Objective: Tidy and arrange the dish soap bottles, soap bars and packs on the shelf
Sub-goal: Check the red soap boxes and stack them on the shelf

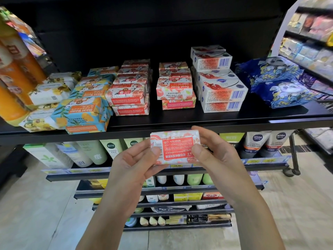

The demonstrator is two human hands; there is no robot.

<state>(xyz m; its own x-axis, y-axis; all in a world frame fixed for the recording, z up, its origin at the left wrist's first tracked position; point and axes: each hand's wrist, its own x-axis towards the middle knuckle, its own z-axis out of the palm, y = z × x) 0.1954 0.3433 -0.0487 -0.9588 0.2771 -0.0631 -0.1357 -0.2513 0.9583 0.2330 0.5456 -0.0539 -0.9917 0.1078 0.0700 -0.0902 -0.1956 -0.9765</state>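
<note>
Both hands on one paper-wrapped soap bar, just below the shelf's front edge

Left hand and right hand each pinch a short end of the flat pink-and-red bar, thumbs on its label. Up on the black shelf, from the left: orange bottles, white floral packs, blue-orange Goat Soap bars, two stacks of red-patterned bars, stacked white cardboard boxes, and two crinkly blue packs. Can't count the stacks properly.
</note>
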